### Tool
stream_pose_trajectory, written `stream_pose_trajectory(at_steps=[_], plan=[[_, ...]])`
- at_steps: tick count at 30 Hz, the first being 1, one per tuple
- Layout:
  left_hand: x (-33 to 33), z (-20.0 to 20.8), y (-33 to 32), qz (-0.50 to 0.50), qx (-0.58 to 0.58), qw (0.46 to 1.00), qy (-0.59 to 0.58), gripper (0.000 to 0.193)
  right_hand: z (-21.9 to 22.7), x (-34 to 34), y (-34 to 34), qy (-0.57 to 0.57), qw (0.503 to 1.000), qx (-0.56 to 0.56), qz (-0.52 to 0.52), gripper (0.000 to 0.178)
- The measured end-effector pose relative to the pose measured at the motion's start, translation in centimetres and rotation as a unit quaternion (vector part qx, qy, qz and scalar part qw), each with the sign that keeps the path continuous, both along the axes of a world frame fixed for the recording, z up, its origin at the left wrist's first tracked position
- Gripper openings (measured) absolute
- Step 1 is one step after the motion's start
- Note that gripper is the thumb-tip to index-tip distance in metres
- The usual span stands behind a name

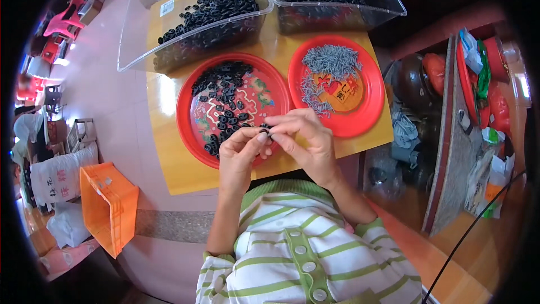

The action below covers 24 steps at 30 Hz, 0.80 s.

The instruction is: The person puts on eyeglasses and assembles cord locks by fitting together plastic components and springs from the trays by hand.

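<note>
My left hand (245,147) and my right hand (302,139) meet over the near right rim of a red patterned tray (188,129). The left thumb and fingers pinch a small black oval plastic part (264,131). At the same spot the right thumb and fingertips are pressed together; whatever they grip is too small to make out. Loose black plastic pieces (222,79) are heaped at the back of this tray, with more scattered toward its near left. On a second red tray (378,87) to the right lies a pile of small grey screws (332,61).
Two clear plastic bins (194,28) full of black parts stand at the back of the yellow wooden table (169,163). An orange crate (109,208) is on the floor at left, with pink stools (66,19) beyond. Jars and bags crowd a shelf at right.
</note>
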<state>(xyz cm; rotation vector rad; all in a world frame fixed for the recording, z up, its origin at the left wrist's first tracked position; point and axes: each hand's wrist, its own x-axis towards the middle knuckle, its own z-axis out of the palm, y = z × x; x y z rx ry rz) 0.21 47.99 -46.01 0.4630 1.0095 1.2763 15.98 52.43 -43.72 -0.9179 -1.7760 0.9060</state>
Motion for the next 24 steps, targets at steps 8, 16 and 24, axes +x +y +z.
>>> stream_pose_trajectory(at_steps=[8,16,24], plan=[[0.1,0.5,0.2,-0.021,-0.006,0.998,-0.063,0.016,-0.6,-0.3,-0.1,0.086,0.983,-0.16,0.017,0.009],[-0.2,0.2,0.0,-0.023,0.0,0.999,-0.032,0.014,-0.3,0.1,-0.2,0.069,0.968,-0.237,0.042,0.01],[0.1,0.8,0.0,-0.029,0.008,0.999,0.014,0.012,0.1,0.5,-0.1,-0.012,0.988,-0.143,0.052,0.007]])
